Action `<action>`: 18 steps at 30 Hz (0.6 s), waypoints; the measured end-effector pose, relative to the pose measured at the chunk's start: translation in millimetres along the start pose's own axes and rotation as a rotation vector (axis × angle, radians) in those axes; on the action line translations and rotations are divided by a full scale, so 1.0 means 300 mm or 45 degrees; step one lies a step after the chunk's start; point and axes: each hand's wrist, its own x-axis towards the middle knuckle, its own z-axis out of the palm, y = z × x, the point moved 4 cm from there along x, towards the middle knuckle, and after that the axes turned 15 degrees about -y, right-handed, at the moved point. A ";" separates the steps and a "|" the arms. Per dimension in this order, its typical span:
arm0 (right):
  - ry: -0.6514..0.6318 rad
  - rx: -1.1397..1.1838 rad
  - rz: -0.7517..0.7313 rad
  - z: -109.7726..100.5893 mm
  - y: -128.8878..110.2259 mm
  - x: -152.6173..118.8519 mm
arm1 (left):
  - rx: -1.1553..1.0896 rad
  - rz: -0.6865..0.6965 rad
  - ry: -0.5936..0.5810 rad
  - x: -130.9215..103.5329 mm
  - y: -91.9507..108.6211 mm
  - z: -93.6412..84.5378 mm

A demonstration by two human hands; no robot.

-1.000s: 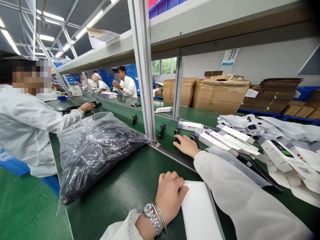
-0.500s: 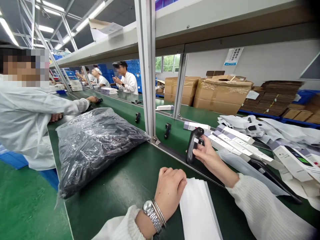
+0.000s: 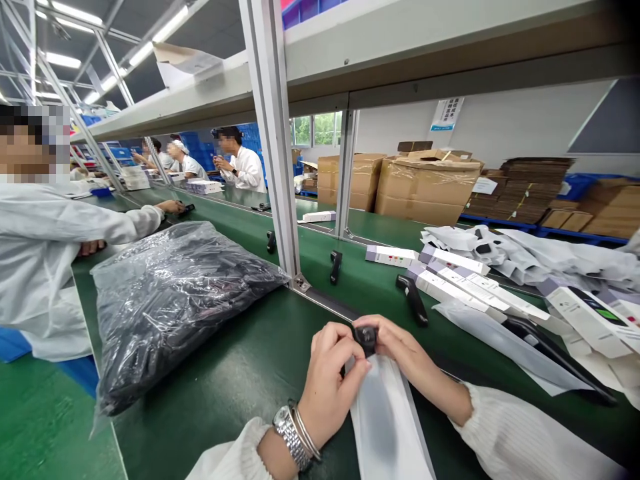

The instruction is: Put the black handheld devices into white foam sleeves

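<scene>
A white translucent sleeve [image 3: 393,427] lies on the green table before me, with a dark elongated shape showing through it. The black head of a handheld device [image 3: 367,339] sticks out at its far end. My right hand [image 3: 400,343] has its fingers closed on that head from the right. On the left, my left hand [image 3: 336,373] pinches the sleeve's upper edge beside the device. Another black device [image 3: 413,300] rests on the table just beyond my right hand.
A clear bag of black items [image 3: 180,307] lies left. White boxes [image 3: 450,287] and white sleeves [image 3: 530,253] are heaped right. A metal post [image 3: 273,133] rises ahead under a shelf [image 3: 425,60]. A person in white [image 3: 45,247] is at the left; others sit farther back.
My right hand has come down and toward my left hand with the black device, whose body is now within the sleeve. My left hand now pinches the sleeve's edge. The view has shifted slightly.
</scene>
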 end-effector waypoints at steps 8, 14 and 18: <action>-0.279 -0.054 0.126 0.041 0.000 0.010 | -0.160 -0.110 0.242 0.003 -0.047 -0.024; 0.432 -0.646 0.038 -0.303 -0.118 0.156 | -0.124 -0.116 0.203 0.014 -0.056 -0.025; 0.645 -0.810 -0.050 -0.423 -0.166 0.188 | 0.015 -0.047 0.008 0.019 -0.028 -0.014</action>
